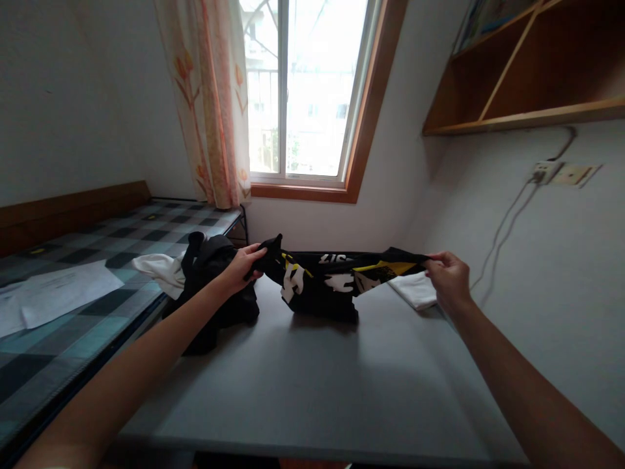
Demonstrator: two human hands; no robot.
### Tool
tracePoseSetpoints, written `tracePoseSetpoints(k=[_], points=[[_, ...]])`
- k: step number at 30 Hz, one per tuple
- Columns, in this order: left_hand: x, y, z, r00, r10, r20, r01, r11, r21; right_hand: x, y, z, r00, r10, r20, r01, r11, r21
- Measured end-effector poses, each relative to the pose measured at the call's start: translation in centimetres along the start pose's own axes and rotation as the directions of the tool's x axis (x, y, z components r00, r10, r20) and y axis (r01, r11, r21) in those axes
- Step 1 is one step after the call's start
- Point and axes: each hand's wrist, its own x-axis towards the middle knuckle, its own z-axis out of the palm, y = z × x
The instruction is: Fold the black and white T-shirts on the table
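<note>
A black garment [317, 296] with white lettering and yellow patches is stretched sideways above the grey table [312, 391]. My left hand [244, 267] pinches its left end, and my right hand [449, 277] grips the narrow right end. The garment sags between them, its lower part close to or touching the tabletop. Its exact kind I cannot tell. Behind my left forearm lies a heap of black clothing [205, 326], with a white cloth [166, 270] beside it. A folded white cloth [415, 291] rests on the table near my right hand, partly hidden by the garment.
On the left stands a bed with a checked cover [73, 352] and paper sheets [58, 296] on it. A window [303, 98] with a flowered curtain [209, 111] is ahead. A wooden shelf [537, 85] overhangs at right, above a socket with cables [541, 172].
</note>
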Motion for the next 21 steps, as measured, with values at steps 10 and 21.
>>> tracePoseSetpoints(k=[10, 21], points=[[-0.7, -3.7, 3.2, 0.82, 0.427, 0.382, -0.528, 0.304, 0.793, -4.9, 0.7, 2.9, 0.722, -0.138, 0.678, 0.385, 0.894, -0.228], [-0.8, -7.2, 7.9, 0.647, -0.012, 0.762, -0.761, 0.053, 0.647, -11.1, 1.5, 9.0, 0.276, -0.15, 0.949, 0.581, 0.813, -0.04]])
